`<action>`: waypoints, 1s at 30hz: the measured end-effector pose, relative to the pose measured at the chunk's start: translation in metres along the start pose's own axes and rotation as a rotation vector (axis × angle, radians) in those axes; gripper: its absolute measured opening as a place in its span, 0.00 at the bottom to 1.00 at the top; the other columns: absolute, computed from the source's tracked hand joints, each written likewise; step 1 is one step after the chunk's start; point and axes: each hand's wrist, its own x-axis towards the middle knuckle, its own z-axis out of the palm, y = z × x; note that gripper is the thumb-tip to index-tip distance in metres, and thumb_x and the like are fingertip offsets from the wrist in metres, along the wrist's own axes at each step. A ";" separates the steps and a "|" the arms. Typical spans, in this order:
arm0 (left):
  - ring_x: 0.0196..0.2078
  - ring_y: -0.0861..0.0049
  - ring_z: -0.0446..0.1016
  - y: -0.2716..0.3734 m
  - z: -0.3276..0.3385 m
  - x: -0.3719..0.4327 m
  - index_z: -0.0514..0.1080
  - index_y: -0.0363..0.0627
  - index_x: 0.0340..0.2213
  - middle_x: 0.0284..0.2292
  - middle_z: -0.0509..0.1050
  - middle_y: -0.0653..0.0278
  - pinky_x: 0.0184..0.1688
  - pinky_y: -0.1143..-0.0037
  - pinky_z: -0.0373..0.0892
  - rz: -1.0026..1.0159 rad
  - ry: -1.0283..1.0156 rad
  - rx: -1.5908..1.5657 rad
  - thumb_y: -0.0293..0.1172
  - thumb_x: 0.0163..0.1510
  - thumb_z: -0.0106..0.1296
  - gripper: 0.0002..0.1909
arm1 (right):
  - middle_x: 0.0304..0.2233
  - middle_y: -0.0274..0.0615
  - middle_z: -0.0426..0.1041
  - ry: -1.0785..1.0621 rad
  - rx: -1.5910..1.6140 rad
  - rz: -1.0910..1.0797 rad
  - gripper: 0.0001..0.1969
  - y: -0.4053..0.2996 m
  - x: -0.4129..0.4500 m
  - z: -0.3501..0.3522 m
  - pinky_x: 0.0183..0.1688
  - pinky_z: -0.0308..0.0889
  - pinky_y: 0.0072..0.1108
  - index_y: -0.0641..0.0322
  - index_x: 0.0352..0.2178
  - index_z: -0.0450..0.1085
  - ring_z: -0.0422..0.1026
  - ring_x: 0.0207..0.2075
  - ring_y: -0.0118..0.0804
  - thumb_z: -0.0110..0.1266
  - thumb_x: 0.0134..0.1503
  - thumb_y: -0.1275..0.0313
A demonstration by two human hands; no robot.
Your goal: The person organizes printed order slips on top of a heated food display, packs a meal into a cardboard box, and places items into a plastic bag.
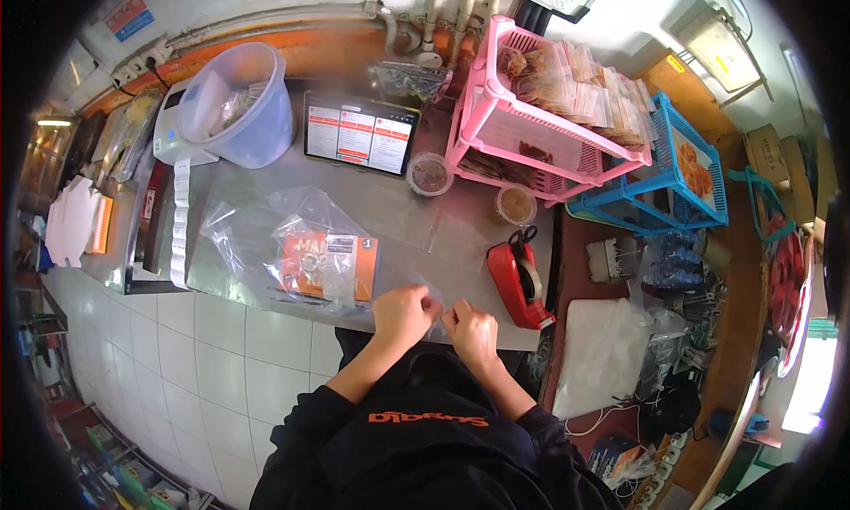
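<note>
Close together over the front edge of the metal table are my two hands. My left hand has its fingers curled around part of a thin clear plastic bag. Pinching the same plastic from the other side is my right hand. Left of them lies an orange printed box inside a clear plastic bag, with a paper slip on it. A red tape dispenser stands right of my right hand, black-handled scissors resting at its top.
Towards the back stand a tablet, a translucent bucket and a label printer with a strip of labels. Two round tubs sit near a pink rack of small packets. A blue rack and stacked plastic bags are at right.
</note>
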 end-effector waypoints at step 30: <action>0.20 0.64 0.69 -0.015 0.034 -0.014 0.63 0.44 0.22 0.20 0.67 0.63 0.20 0.69 0.64 0.214 0.188 -0.034 0.30 0.49 0.49 0.06 | 0.15 0.51 0.66 -0.049 0.293 0.219 0.14 0.041 -0.003 0.021 0.19 0.61 0.28 0.66 0.21 0.66 0.66 0.14 0.38 0.52 0.53 0.64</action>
